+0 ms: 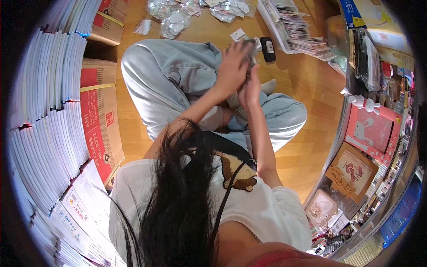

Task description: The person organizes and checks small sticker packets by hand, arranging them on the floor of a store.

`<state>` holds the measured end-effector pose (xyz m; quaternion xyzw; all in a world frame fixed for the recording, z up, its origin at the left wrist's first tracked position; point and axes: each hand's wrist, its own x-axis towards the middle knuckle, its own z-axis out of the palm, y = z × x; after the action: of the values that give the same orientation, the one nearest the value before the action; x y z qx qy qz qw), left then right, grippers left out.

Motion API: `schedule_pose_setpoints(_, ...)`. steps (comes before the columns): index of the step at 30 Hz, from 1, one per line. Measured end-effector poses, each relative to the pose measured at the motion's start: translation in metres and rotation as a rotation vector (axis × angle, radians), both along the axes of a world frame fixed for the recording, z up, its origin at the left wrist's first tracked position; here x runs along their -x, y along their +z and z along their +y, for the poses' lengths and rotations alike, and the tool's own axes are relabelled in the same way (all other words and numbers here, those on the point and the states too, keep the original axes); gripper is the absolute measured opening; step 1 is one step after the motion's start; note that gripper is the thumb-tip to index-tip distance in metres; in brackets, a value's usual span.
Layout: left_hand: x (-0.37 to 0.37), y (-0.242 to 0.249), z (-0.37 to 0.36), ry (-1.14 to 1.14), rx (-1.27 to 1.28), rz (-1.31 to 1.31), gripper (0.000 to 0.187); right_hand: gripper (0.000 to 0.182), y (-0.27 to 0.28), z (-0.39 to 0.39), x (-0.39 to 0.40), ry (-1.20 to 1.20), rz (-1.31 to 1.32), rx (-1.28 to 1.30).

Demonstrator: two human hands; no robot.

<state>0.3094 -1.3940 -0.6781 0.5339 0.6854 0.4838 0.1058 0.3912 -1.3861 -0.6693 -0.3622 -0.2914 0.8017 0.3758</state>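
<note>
My left hand lies over a small dark, shiny item, its fingers curled across the top and slightly blurred. My right hand grips the same item from below, on the right. The hands hide most of it, so I cannot make out its kind. Just beyond my fingers, a small white card lies on the floor. Close by on the right is a black case with a white label.
Clear packets of stickers lie on the wooden floor ahead. A white bin holds many packets, some spilling out. Stacked books and cardboard boxes line the left. Shelves on the right hold a pink frame and a wooden frame.
</note>
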Motion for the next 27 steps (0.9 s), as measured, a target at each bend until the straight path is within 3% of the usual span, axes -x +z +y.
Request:
schedule_pose_setpoints(1,-0.007,0.004,-0.006,-0.058,0.013,-0.005,0.042,0.060,0.016,0.000,0.000,0.082,0.010,-0.014)
schedule_pose_setpoints(6,-0.001,0.012,0.002,-0.286,0.010,-0.002,0.045,0.059,0.014,0.000,-0.005,0.000,0.088,0.045)
schedule_pose_setpoints(9,0.015,0.015,0.024,-0.149,-0.015,0.143,0.041,0.056,0.011,-0.002,0.002,0.075,0.105,0.031)
schedule_pose_setpoints(13,0.026,0.014,0.025,-0.063,0.170,-0.535,0.039,0.054,0.011,-0.006,0.003,0.006,0.076,-0.108)
schedule_pose_setpoints(16,-0.007,0.019,-0.012,-0.130,-0.022,-0.542,0.043,0.051,0.039,0.001,0.006,-0.086,-0.116,-0.304)
schedule_pose_setpoints(19,-0.026,0.024,-0.031,-0.207,-0.130,-0.297,0.046,0.055,0.033,0.005,0.002,-0.079,-0.022,-0.196)
schedule_pose_setpoints(22,-0.006,0.026,-0.017,-0.279,-0.083,-0.046,0.046,0.060,0.030,0.001,0.001,-0.070,0.052,-0.061)
schedule_pose_setpoints(25,0.009,0.031,0.002,-0.131,-0.105,0.107,0.041,0.064,0.040,-0.012,0.009,-0.062,0.011,0.021)
schedule_pose_setpoints(27,0.018,0.021,0.018,-0.020,-0.016,-0.288,0.039,0.063,0.026,-0.010,0.008,0.036,0.015,-0.129)
